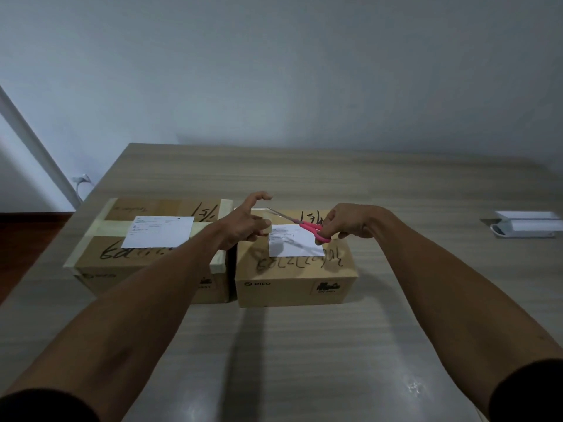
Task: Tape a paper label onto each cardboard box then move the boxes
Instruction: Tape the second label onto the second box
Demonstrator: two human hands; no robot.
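Right grip (347,222) holds pink scissors (307,226); left grip (246,223) pinches tape roll (265,226) over right box (295,269).

My left forearm (170,278) hides left box (146,254) front right corner, part of scrawled writing. Label (160,231) print too small to read. My left hand (243,226) covers tape roll (265,228) almost wholly. White object (527,228) cut by right edge.
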